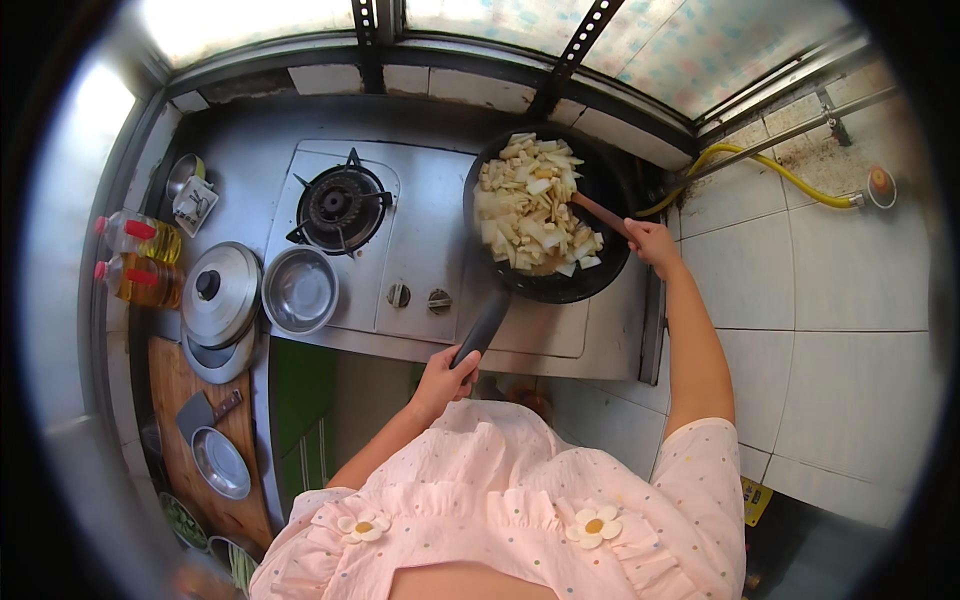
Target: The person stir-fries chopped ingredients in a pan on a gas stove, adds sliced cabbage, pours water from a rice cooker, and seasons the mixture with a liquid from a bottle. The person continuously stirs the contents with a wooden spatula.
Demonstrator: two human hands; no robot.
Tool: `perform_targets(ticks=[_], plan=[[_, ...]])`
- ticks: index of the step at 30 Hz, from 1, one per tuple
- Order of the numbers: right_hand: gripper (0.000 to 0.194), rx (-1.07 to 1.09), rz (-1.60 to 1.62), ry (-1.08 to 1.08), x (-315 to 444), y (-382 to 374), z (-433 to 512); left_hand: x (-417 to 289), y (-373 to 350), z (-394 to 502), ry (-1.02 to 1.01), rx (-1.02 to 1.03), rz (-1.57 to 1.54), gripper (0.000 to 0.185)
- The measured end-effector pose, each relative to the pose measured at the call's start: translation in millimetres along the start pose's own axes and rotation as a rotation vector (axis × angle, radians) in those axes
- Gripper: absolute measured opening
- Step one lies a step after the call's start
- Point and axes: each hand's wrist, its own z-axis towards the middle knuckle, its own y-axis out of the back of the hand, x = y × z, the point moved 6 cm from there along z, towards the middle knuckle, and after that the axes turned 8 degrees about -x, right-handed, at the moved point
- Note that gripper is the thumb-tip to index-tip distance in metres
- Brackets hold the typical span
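Observation:
A black wok (607, 262) stands over the right side of the gas stove, filled with pale chopped vegetable pieces (532, 195) and a little liquid at the bottom. My left hand (446, 379) grips its dark handle (484, 326), which points down towards me. In my right hand (655, 244) is a wooden spatula (604, 215), its far end in among the pieces at the wok's right side. The burner under the wok is hidden. Left of the wok are two stove knobs (418, 299) and a bare gas burner (335, 199).
An empty metal bowl (301, 289) sits on the stove's left edge, beside a lidded pot (220, 295) and two oil bottles (142, 279). A cleaver (196, 416) and metal dish (220, 463) lie on a wooden cutting board (176, 375). A yellow gas hose (780, 169) runs along the tiled right wall.

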Motion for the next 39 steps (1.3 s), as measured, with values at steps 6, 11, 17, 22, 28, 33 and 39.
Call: perform_targets(ticks=[6,11,17,22,28,33,39], plan=[[0.030,-0.083,-0.265,0.675,30.4,-12.8,-41.7,1.1,1.7,2.2,-0.006,-0.003,0.023,0.022],[0.023,-0.215,-0.755,0.858,90.0,-2.2,-129.2,2.7,2.0,1.0,-0.005,-0.014,0.011,0.022],[0.020,-0.118,-0.787,0.823,115.4,-18.4,-208.8,2.0,2.0,1.0,-0.005,-0.016,-0.005,0.022],[0.022,-0.216,-0.932,0.802,86.6,-72.3,-155.7,-2.7,-0.2,0.4,-0.005,-0.004,0.007,0.023],[0.026,-0.293,-0.804,0.591,78.3,-16.4,-126.0,-1.9,-0.7,-0.1,-0.011,0.004,-0.005,0.023],[0.032,-0.275,-0.651,0.365,108.9,52.2,-123.6,-0.3,1.0,-2.0,0.000,-0.004,-0.017,0.023],[0.032,-0.321,-0.561,0.585,91.7,29.8,-0.3,-2.4,-0.6,0.1,0.006,0.004,-0.007,0.023]])
